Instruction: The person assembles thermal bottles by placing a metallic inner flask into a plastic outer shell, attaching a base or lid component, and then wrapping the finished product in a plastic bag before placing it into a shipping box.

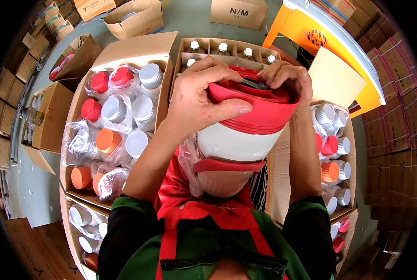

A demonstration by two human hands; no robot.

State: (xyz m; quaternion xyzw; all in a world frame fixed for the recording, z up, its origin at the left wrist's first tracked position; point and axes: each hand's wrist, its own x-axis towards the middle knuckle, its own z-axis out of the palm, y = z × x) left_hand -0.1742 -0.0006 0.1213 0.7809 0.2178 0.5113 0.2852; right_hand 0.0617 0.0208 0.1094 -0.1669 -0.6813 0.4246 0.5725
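Note:
A large red-and-white thermos jug point(238, 142) stands tilted in front of my chest, its red top towards the far side. My left hand point(201, 95) wraps round the left side of that top, thumb along the near rim and fingers over the far edge. On the right, my right hand point(290, 81) grips the rim, with its bent fingers reaching into the opening. A dark, shiny piece point(255, 84) shows inside the opening, close to those fingers; whether they touch it I cannot tell. A clear plastic bag point(189, 163) hangs along the jug's left side.
An open carton point(164, 95) on the left holds several bagged jugs with red, orange and white lids. Similar jugs fill a carton point(351, 186) on the right. Ahead, a divided carton point(203, 43) holds white-capped bottles. An orange-framed machine point(290, 23) stands at the far right.

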